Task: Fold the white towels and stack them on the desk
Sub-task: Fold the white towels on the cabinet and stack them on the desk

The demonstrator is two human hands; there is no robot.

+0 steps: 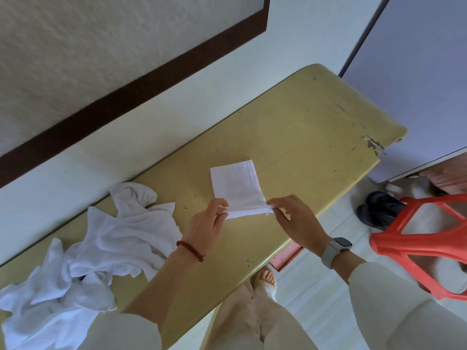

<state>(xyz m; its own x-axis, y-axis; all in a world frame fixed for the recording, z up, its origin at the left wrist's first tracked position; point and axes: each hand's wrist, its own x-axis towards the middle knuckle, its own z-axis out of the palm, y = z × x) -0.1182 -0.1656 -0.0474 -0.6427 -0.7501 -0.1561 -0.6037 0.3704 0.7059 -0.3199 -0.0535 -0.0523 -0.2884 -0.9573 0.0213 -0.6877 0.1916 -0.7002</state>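
A small white terry towel [236,188], already folded into a narrow rectangle, lies flat near the middle of a long, scuffed yellow wooden desk [310,122]. Its near edge is lifted: the left hand [206,227] pinches one near corner between thumb and fingers, and the right hand [294,218] pinches the other. To fold well, both corners should likely travel together to the far edge, matched squarely, then be pressed flat. Left of the towel on the desk sits a loose heap of crumpled white towels [101,248], still unfolded. Right of the desk stands an orange plastic stool [414,241].
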